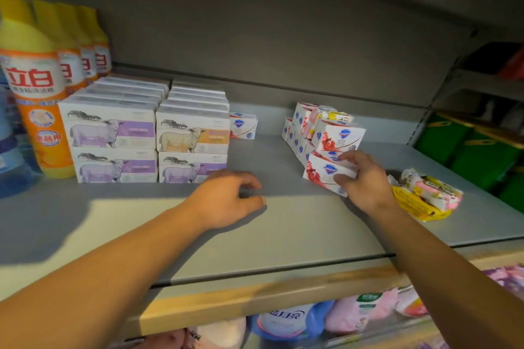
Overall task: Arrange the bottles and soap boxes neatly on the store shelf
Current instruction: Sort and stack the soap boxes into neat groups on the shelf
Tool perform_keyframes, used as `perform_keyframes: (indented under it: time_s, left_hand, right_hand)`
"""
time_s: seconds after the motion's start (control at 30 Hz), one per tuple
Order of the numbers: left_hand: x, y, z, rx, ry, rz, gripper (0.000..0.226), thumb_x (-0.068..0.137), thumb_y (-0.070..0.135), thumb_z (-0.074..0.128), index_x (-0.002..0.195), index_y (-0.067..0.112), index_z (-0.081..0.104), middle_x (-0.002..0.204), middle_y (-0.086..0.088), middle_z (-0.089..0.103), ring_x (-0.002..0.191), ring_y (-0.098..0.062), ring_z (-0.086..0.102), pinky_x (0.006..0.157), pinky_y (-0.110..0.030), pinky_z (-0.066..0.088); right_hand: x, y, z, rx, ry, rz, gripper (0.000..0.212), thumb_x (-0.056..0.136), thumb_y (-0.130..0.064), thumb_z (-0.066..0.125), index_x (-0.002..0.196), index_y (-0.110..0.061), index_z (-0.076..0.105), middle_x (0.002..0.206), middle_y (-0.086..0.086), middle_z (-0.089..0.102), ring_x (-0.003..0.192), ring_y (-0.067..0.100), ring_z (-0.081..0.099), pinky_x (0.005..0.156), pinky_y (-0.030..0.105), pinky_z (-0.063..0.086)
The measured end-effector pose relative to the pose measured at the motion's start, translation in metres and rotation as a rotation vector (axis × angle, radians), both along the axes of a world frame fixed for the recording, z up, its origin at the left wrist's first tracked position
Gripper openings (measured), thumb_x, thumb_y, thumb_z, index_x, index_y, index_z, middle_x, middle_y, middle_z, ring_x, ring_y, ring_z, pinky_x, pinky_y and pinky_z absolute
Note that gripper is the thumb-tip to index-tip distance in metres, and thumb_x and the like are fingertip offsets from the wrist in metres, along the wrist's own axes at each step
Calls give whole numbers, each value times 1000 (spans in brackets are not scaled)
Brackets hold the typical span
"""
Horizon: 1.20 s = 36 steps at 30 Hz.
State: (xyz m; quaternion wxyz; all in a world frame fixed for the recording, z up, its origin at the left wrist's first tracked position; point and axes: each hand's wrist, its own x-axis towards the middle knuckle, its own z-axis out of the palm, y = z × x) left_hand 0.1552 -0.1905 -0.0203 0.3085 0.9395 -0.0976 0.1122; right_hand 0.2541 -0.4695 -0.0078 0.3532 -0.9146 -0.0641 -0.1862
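Note:
On the grey shelf (269, 235) my right hand (361, 178) grips a white and red soap box (320, 171) at the front of a loose pile of the same boxes (317, 129). My left hand (226, 198) rests on the shelf with curled fingers and holds nothing. Neat stacks of white sheep-print soap boxes (147, 133) stand at the left. One more red and white soap box (243, 125) sits behind them. Yellow and orange bottles (42, 88) line the far left.
A loose heap of yellow and pink soap packets (425, 195) lies right of my right hand. Blue bottles (11, 150) stand at the left edge. Refill pouches (297, 320) fill the shelf below. Green crates (467, 150) sit on the neighbouring rack at the right.

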Motion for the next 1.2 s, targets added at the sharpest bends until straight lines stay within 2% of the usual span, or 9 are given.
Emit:
perform_keyframes:
  time_s: [0.17,0.33,0.4,0.47,0.57,0.7,0.87,0.97,1.2]
  left_hand:
    - [1,-1,1,-248,55,19,27,86,36,70,111,27,67,106,13,70,95,-1,64,77,-4,41]
    - [-3,-1,10,-540,47,3,22,88,37,67,110,34,63,105,13,73,98,-8,68,88,-26,52]
    - [-7,-2,13,-745,127,-49,11,91,24,66,101,28,68,99,3,76,90,-20,73,79,-39,60]
    - [-9,-2,14,-907,212,-53,8,91,16,64,94,19,71,92,-5,76,80,-26,74,65,-39,62]
    - [-8,1,15,-1063,284,9,9,92,18,64,89,12,71,84,-11,75,71,-22,73,56,-31,59]
    - [-7,2,14,-1135,335,20,16,94,22,62,95,8,69,84,-12,76,67,-18,72,52,-25,55]
    - [-4,5,14,-1157,348,42,35,91,37,63,101,4,68,84,-18,73,57,-23,66,50,-26,54]
    - [-3,4,14,-1112,344,25,53,86,56,62,104,6,64,73,-18,70,52,-26,63,48,-28,52]
    - [-5,1,15,-968,341,35,74,82,71,53,92,-2,64,61,-19,66,44,-25,59,43,-26,48]
  right_hand:
    - [-31,20,4,640,231,193,19,87,-8,70,100,-22,70,110,7,72,92,25,73,83,44,60]
    - [-56,66,-3,834,337,389,16,89,-6,65,103,-12,70,100,11,75,94,31,72,81,40,58]
    - [-63,80,-9,839,340,430,14,89,-12,66,101,-16,71,100,12,75,92,31,72,78,42,58]
    - [-67,82,-13,807,295,459,18,82,-25,71,100,-26,73,109,10,72,93,26,72,78,43,57]
    - [-69,75,-16,832,304,601,51,66,-31,78,115,-33,66,128,3,61,105,24,69,85,43,56]
    - [-69,71,-17,791,330,675,67,59,-25,80,124,-31,61,124,0,63,114,26,64,98,43,51]
    - [-70,77,-17,772,277,552,49,69,-21,74,117,-23,63,112,5,69,91,22,71,80,31,56]
    - [-70,79,-13,843,327,464,40,77,-42,65,107,-16,64,90,15,71,60,21,66,54,30,55]
    - [-73,85,-7,734,350,308,65,68,-77,45,84,-21,73,69,20,65,39,21,49,41,25,39]
